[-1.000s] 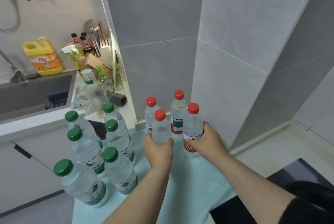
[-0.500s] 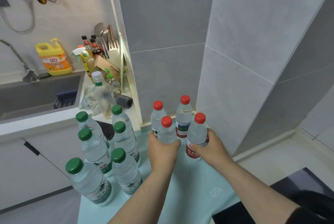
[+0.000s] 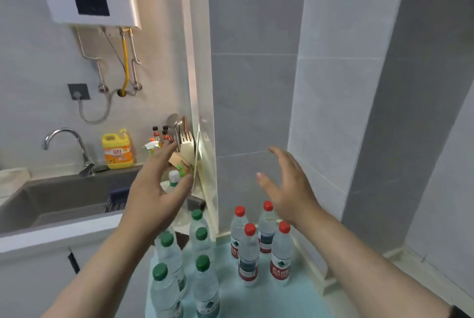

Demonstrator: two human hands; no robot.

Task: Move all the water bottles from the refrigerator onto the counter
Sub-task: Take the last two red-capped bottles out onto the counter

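Now your left hand (image 3: 154, 189) and right hand (image 3: 289, 186) hover empty, fingers spread, above upright clear bottles (image 3: 247, 256); the left forearm hides some.

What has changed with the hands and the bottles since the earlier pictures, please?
Both hands let go of the red-capped clear plastic water bottles and rose, open: left hand, right hand. The camera tilted upward. The four red-capped bottles and the green-capped clear plastic water bottles stayed upright on the pale blue counter.
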